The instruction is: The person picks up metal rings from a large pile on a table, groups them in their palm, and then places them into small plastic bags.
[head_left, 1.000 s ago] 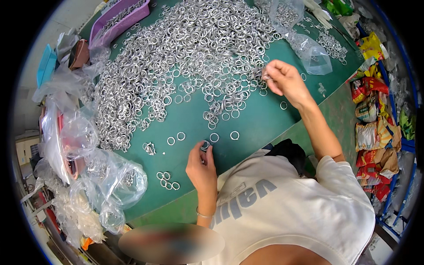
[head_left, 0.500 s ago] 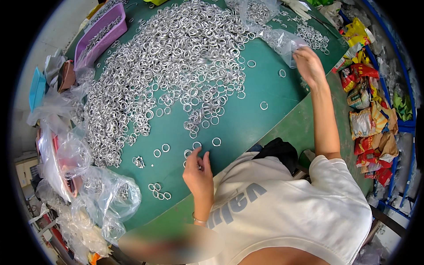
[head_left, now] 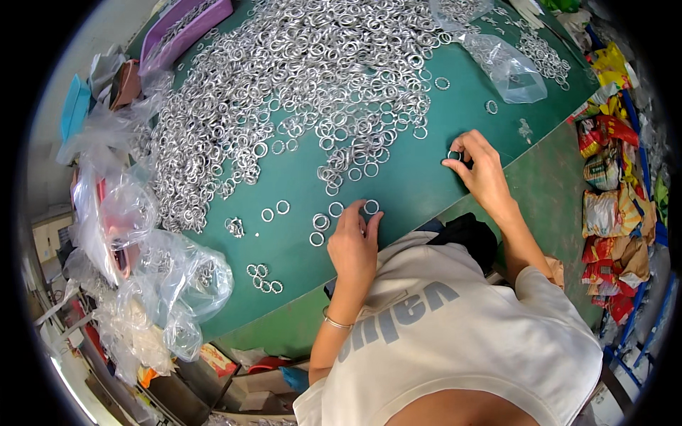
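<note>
While both hands are working below the big heap of silver metal rings (head_left: 298, 92), fingers are hiding the details.
Left hand (head_left: 353, 245) is pressing fingertips on one loose silver ring (head_left: 371, 206) near the heap's lower edge; right hand (head_left: 479, 167) is pinching a small silver ring (head_left: 454, 155), half covered.

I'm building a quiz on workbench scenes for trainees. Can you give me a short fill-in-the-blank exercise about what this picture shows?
1. The table is covered with a mat of the colour ____.
2. The big pile on it is made of silvery metal ____.
3. The right hand pinches one ring between thumb and ____.
4. The left hand wears a thin ____ at the wrist.

Missing words: green; rings; fingers; bracelet
</note>
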The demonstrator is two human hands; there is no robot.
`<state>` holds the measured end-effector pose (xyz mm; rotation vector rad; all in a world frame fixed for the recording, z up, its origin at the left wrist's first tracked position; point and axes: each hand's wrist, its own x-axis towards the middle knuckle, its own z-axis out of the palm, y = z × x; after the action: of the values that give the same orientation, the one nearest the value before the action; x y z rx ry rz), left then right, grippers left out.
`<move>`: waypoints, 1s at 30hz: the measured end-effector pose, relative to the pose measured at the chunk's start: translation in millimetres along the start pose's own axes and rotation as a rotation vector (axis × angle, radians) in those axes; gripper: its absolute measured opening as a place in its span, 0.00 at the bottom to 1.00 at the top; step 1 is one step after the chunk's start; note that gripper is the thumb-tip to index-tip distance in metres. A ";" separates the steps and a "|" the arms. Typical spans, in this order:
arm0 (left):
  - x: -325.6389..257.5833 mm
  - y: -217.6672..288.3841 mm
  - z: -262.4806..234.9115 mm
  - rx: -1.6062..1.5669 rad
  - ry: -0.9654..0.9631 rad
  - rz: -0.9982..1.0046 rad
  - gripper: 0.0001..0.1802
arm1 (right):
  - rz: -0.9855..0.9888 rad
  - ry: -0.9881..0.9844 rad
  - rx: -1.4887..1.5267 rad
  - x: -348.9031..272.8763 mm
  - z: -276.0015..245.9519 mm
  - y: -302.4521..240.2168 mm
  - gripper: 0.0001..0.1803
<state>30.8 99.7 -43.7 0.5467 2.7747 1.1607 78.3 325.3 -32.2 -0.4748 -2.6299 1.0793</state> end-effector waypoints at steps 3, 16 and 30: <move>1.4 1.6 -0.4 -0.031 -0.038 -0.048 0.15 | -0.081 -0.011 0.159 1.7 6.1 -14.0 0.11; 9.2 -2.8 -24.9 -0.018 0.048 -0.119 0.18 | -0.075 0.116 -0.330 33.3 26.9 -19.1 0.17; 16.5 2.8 -17.2 -0.119 0.051 -0.026 0.12 | 0.423 0.071 1.355 52.2 -17.1 5.7 0.12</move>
<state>12.5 95.8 -28.6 0.4746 2.7231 1.3422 37.8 360.3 -18.5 -0.6617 -1.1990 2.4721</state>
